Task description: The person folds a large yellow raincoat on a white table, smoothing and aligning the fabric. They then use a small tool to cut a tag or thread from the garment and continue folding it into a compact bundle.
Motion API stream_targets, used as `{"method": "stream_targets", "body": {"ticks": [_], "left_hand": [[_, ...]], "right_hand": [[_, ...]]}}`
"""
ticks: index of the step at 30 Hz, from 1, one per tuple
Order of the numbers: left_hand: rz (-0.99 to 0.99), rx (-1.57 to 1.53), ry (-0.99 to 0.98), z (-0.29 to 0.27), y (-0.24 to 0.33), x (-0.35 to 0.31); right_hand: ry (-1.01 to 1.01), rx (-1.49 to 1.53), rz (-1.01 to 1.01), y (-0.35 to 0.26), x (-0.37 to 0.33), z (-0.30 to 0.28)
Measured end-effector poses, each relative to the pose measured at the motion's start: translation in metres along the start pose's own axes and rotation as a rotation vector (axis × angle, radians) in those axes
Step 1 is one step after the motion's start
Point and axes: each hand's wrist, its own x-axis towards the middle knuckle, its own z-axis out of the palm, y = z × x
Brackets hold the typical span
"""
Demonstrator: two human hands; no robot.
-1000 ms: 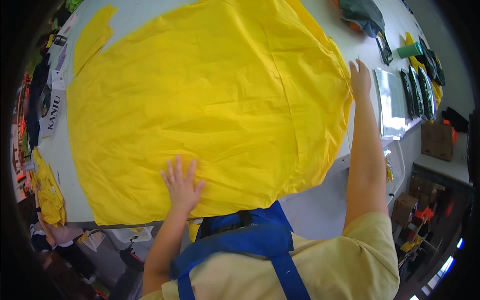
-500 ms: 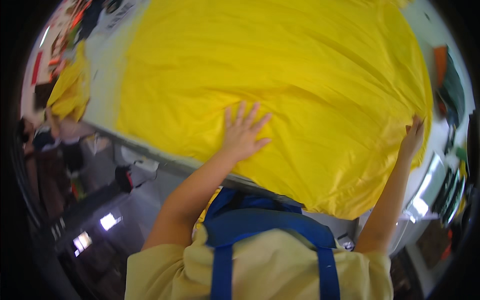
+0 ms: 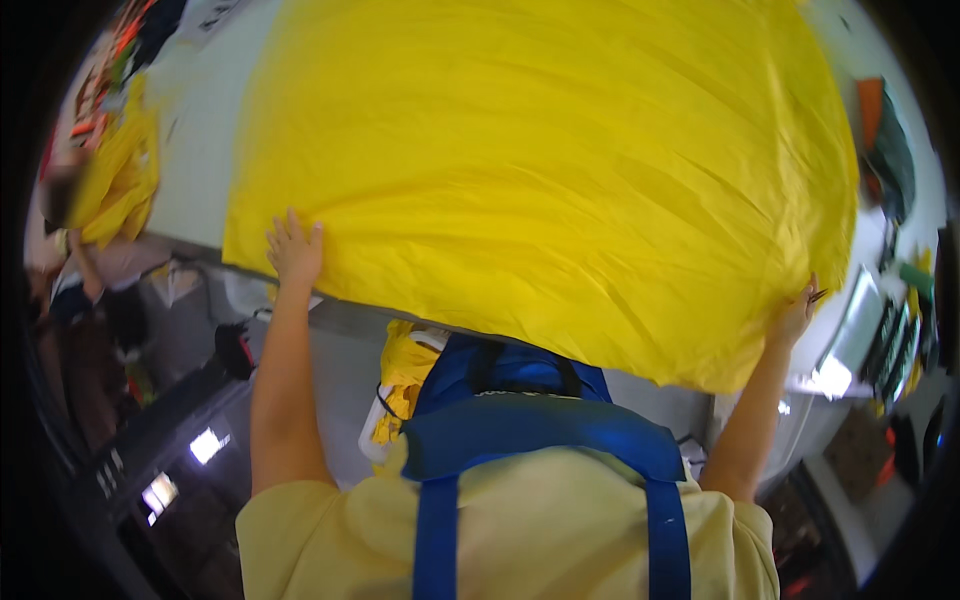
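A wide sheet of yellow fabric (image 3: 540,200) covers most of the table, with soft creases running across it. Flat on its near left edge lies my left hand (image 3: 296,252), fingers spread. At the fabric's near right corner, my right hand (image 3: 796,314) is closed around a small dark pointed tool (image 3: 818,295); its tips stick out past the fingers, and its exact kind is too small to make out. That hand rests at the cloth's edge.
Green and orange material (image 3: 885,155) lies at the table's right side. More yellow cloth (image 3: 400,365) hangs below the near edge by my blue apron (image 3: 540,445). At the far left, a person (image 3: 75,285) is beside another yellow piece (image 3: 125,185). A dark machine (image 3: 170,400) stands lower left.
My left hand has slid from the middle of the fabric to its near left edge. My right hand has come slightly nearer and left. The creases around the middle have flattened.
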Motion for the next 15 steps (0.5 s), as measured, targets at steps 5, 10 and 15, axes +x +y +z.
{"method": "stream_targets", "body": {"ticks": [5,10,15], "left_hand": [[0.863,-0.401,-0.016,-0.035,0.18,-0.088],[1.551,-0.561,-0.225,-0.052,0.308,-0.194],[1.992,-0.227,-0.21,-0.011,0.373,-0.254]], "right_hand": [[0.629,0.366,0.38,0.041,-0.146,-0.072],[0.43,0.97,1.349,0.105,-0.321,-0.008],[0.456,1.417,0.926,0.09,-0.32,0.049]]}}
